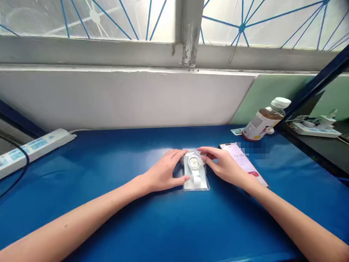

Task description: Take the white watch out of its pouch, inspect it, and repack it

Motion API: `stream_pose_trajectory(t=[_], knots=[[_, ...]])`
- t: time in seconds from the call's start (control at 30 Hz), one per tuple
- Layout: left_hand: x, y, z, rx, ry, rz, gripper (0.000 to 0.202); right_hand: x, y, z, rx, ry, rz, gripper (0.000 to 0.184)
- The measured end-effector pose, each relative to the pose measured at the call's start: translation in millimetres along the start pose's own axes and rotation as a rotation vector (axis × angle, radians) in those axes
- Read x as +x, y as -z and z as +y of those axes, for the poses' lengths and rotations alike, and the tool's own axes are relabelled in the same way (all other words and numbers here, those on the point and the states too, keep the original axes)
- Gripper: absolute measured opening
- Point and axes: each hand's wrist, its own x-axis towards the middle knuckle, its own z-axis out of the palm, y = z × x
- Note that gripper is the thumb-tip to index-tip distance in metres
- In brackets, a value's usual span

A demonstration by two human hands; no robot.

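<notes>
A white wristwatch point(194, 164) lies in a clear plastic packet point(196, 185) on the blue table point(136, 203). My left hand point(163, 173) rests against the packet's left side, with thumb and fingers touching its edge. My right hand point(225, 165) holds the packet's upper right edge with its fingertips. Both hands frame the packet, which lies flat on the table.
A phone point(242, 160) with a lit screen lies just right of my right hand. A tilted bottle point(263, 122) of brown drink stands at the back right. A white power strip point(32, 147) sits at the left edge, another strip point(313, 129) at far right. A wall and window lie behind.
</notes>
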Motion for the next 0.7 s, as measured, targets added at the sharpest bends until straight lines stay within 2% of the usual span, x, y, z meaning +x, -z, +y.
stream_pose_trajectory(t=[0.13,0.3,0.37,0.4,0.47,0.53,0.7], knots=[[1,-3.3,0,0.079,0.053,-0.009,0.062,-2,0,4,-0.161,0.098,-0.001,0.031],[1,-4.8,-1,0.113,0.089,-0.006,0.047,-3,12,-1,-0.392,0.177,-0.109,0.038],[0,-5.7,-2,0.116,0.09,0.004,0.046,-4,18,-4,-0.427,0.221,-0.182,0.046],[0,-6.1,-2,0.119,0.092,0.007,0.047,-5,21,-5,-0.431,0.238,-0.231,0.057],[0,-6.9,-2,0.126,0.099,0.007,0.049,-7,23,-6,-0.416,0.234,-0.327,0.082],[0,-6.8,-2,0.141,0.099,-0.008,0.051,-9,22,-5,-0.386,0.194,-0.398,0.095],[2,0.6,1,0.207,0.08,-0.141,0.055,-10,11,-7,-0.291,0.085,-0.439,0.093]])
